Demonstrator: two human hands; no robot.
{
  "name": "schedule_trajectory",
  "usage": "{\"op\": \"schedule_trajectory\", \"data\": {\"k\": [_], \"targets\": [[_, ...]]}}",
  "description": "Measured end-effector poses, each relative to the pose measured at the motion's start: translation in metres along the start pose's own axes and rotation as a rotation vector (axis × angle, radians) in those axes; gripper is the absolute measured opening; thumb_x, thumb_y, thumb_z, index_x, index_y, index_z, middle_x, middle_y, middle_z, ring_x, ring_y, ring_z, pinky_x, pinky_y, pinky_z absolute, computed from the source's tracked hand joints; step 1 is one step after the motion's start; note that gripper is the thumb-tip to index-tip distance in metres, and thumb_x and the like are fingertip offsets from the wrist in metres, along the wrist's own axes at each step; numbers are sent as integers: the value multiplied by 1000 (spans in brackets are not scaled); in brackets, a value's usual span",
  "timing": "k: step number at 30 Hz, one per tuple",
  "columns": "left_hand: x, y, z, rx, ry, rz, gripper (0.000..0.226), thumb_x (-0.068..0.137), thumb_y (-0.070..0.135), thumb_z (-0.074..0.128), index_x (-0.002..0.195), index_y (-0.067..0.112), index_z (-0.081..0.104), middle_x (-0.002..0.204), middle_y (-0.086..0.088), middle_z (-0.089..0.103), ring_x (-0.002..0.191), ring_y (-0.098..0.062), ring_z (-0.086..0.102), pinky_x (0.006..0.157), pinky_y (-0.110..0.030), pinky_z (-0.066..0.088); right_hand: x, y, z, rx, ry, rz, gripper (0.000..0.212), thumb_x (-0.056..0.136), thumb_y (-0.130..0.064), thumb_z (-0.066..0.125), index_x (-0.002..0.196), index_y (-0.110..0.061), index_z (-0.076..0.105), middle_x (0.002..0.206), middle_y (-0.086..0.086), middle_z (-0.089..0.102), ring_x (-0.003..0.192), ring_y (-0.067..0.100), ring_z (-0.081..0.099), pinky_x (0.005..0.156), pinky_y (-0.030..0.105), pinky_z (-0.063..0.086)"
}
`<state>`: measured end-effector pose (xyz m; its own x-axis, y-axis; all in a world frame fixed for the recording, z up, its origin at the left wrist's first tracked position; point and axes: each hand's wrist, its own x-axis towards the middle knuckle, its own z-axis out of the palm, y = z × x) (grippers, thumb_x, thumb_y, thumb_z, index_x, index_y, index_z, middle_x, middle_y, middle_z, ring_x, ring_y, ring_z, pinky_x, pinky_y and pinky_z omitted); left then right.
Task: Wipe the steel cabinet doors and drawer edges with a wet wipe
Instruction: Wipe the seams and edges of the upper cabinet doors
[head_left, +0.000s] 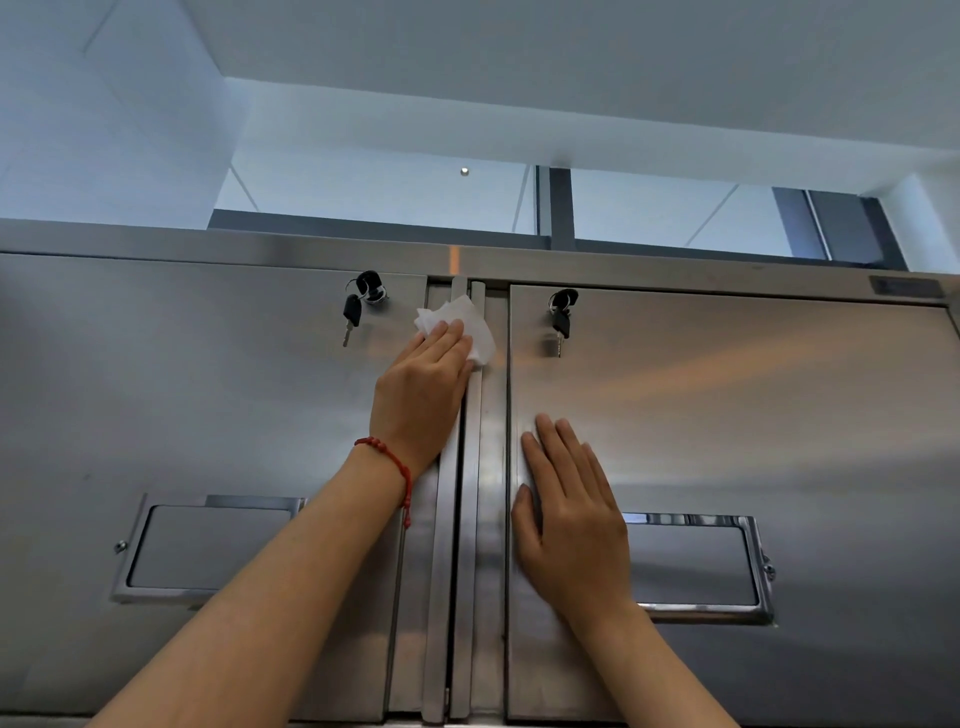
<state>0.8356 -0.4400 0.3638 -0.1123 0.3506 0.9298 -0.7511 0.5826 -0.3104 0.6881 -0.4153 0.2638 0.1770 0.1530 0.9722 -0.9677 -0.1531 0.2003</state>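
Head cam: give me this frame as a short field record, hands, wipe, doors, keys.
left hand: flat, pressing the wet wipe near the top of the centre seam
right hand: flat on the right door, holding nothing
left door: shut
right door: shut
keys: one set hangs in the left door's lock, another in the right door's
label holders: one on each door, left, right partly hidden by the right hand
wrist: red bracelet on the left
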Motion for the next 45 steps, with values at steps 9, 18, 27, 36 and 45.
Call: {"op": "schedule_trajectory", "data": {"k": [9,18,27,36,45], "targets": [[0,-2,-4,-33,-3,11,25,78,-3,70,101,-9,67,107,-26,64,99,-40,63,85,-54,50,1,-1,-3,-8,9,-4,47,87,-20,39,126,-1,57,136,15,50,130,30,43,103,50,39],[-25,0,-18,-46,-19,60,30,70,-5,77,99,-7,69,103,-24,67,95,-37,66,78,-50,53,-2,-1,-4,8,-31,-9,48,88,-19,38,128,0,55,138,16,48,131,31,41,106,48,35],[-60,23,-45,-98,-50,15,29,72,-1,75,100,-6,69,104,-22,67,96,-35,66,81,-46,54,-21,-3,-22,95,-158,5,43,86,-12,49,127,-2,56,140,16,45,133,31,38,109,46,28],[-109,69,-70,-104,-129,-15,28,70,-2,77,98,-3,71,102,-18,69,94,-31,68,81,-44,55,-44,1,-71,96,-278,-64,30,79,-7,63,108,-3,68,119,15,63,107,30,63,89,40,50],[-163,105,-103,-52,-213,12,29,85,17,51,96,1,72,101,-13,71,93,-25,69,86,-41,51,-97,0,-104,64,-284,-86,33,72,-8,71,105,-6,71,110,10,69,97,25,67,83,35,53]]}}
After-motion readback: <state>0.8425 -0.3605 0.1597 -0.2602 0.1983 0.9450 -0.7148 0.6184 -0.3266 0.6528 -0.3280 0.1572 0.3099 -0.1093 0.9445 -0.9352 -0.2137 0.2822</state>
